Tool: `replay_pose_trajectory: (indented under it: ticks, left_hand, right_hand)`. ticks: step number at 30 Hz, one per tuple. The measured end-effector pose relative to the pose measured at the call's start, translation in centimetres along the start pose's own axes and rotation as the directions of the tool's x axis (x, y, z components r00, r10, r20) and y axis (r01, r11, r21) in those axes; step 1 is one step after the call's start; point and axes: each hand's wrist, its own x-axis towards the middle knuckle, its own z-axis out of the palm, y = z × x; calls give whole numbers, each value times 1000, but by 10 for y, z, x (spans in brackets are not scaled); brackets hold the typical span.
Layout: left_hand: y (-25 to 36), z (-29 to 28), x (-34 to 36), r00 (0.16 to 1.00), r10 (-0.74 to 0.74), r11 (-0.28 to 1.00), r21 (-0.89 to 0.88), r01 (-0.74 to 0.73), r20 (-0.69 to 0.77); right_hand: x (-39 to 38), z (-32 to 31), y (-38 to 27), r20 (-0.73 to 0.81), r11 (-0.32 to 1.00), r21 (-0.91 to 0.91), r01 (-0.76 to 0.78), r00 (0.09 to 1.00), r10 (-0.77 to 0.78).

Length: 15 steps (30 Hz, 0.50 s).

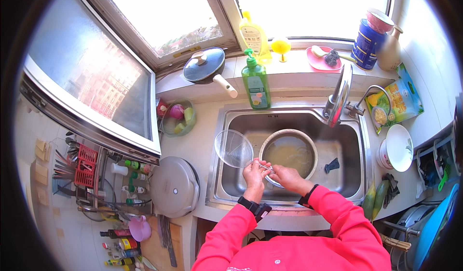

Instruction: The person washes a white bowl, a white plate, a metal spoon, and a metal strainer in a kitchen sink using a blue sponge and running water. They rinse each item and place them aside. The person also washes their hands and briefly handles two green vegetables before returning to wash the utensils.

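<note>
A round wire-mesh strainer [234, 148] is held out to the left, its bowl above the sink's left rim. Both hands meet at its thin handle. My left hand [253, 177] is closed around the handle close to the mesh. The fingers of my right hand [289, 178] pinch the handle's far end. Just beyond the hands, a round basin [315, 159] with cloudy yellowish water stands inside the steel sink [354, 174]. My right hand covers part of the basin's near rim. A small dark blue piece [332, 165] lies on the sink floor to the right.
Behind the sink rise a curved faucet [341, 97] and a green pump bottle [256, 85]. A lidded pan [205, 66] sits on the ledge, near an open window sash [152, 107]. Bowls [399, 148] and green vegetables [380, 198] stand at the right; a grey round appliance [173, 186] at the left.
</note>
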Motion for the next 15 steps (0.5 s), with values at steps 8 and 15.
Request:
replay_pose_trajectory:
  ticks: [8, 15]
  left_hand:
    - [-5, -7, -4, 930, -51, 961, 271, -54, 364]
    - [-8, -21, -12, 962, -58, 936, 350, -41, 268]
  right_hand:
    - [-10, -2, -13, 297, 613, 740, -277, 952, 72]
    - [-22, 5, 17, 459, 432, 739, -517, 855, 239]
